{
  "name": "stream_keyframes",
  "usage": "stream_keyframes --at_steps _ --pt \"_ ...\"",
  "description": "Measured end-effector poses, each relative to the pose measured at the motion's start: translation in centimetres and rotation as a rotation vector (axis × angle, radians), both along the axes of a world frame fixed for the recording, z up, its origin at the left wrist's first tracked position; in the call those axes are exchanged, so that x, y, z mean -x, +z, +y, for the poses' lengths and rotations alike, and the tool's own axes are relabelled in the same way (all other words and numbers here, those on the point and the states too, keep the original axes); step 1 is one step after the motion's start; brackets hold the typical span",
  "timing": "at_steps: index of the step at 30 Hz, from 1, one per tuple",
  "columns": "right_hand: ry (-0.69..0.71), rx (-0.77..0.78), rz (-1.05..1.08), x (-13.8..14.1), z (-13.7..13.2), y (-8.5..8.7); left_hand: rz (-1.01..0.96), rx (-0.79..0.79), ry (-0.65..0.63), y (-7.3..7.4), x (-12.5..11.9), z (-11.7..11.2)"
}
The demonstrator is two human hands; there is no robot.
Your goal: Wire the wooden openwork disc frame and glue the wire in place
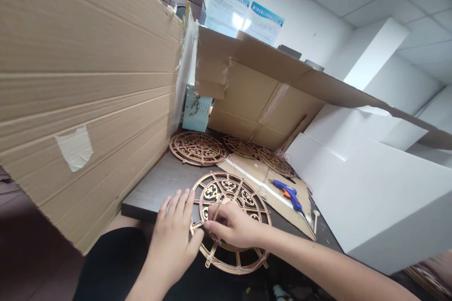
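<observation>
A round openwork wooden panel (pixel 237 270) with scroll cutouts and spokes lies at the near edge of the dark table, its front rim reaching past the edge. My left hand (pixel 178 225) rests on the panel's left rim, palm down and fingers stretched out. Over the panel's inner ring, my right hand (pixel 235 225) pinches a thin wooden stick (pixel 218 210), held nearly upright. The stick's lower end is hidden by the fingers. Reddish wire-like lines run along parts of the panel's rim.
Similar round panels (pixel 198 149) lie at the back. A blue glue gun (pixel 288 194) rests on a cardboard sheet (pixel 254 175) at right, beside a small pale wooden mallet-like piece (pixel 315 220). Tall cardboard (pixel 106 70) walls the left; white board (pixel 370 197) bounds the right.
</observation>
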State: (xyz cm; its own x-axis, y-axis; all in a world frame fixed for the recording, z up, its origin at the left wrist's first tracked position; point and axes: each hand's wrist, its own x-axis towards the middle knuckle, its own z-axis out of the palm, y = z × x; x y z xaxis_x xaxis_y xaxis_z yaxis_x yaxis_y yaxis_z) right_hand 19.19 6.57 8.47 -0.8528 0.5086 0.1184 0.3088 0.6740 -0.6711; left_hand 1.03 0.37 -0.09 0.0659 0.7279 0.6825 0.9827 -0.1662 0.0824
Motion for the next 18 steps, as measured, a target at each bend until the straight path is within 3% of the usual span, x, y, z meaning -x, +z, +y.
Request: stream_keyframes --at_steps 10,18 --pt "-0.003 -0.266 -0.029 -0.2 -0.7 -1.1 -0.015 -0.009 -0.013 0.3 -0.1 0.0" --pt "0.172 -0.152 -0.122 -0.2 1.1 0.9 -0.048 0.012 -0.015 0.6 -0.1 -0.1"
